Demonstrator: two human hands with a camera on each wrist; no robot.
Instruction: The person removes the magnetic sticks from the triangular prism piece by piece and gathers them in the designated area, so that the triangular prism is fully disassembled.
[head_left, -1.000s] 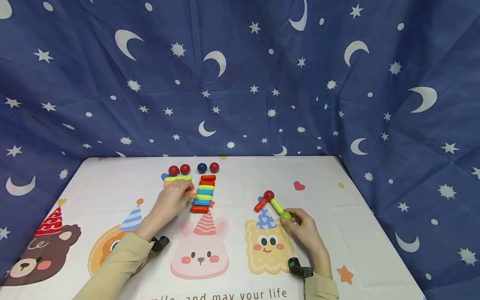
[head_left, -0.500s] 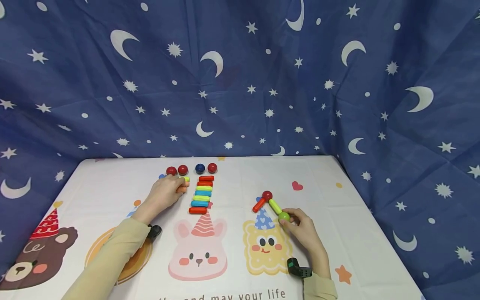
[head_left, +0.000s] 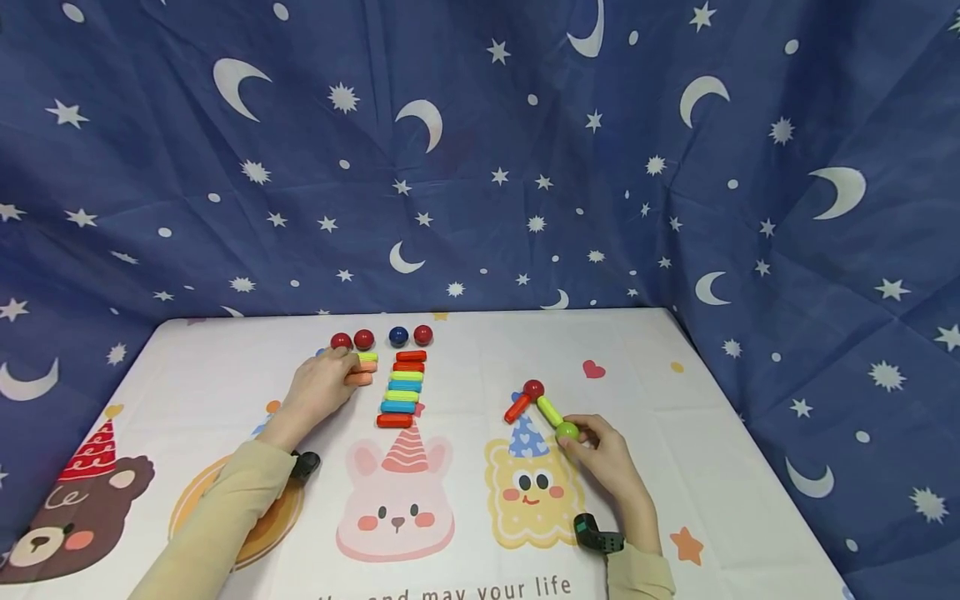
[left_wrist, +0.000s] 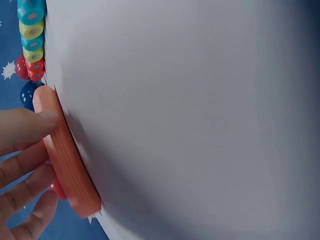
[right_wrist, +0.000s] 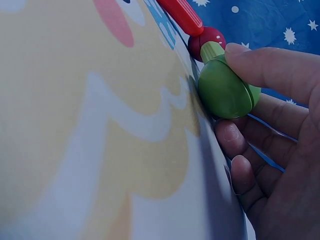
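Note:
My left hand pinches an orange stick between thumb and fingers, low over the cloth. A second orange stick and a yellow-green stick lie just beyond it, partly covered by the hand. On the right, my right hand holds a green ball between thumb and fingers. That ball sits at the near end of a yellow-green stick, whose far end meets a red ball. From the red ball a red stick slants toward me, making an angled shape.
A column of red, yellow-green and blue sticks lies right of my left hand. Behind are red balls and a dark blue ball in a row. A starry blue curtain hangs at the back edge of the printed tablecloth.
My left hand has moved left and slightly away from me with the orange stick, from beside the stick column to just below the other orange stick. The right hand stays on the green ball.

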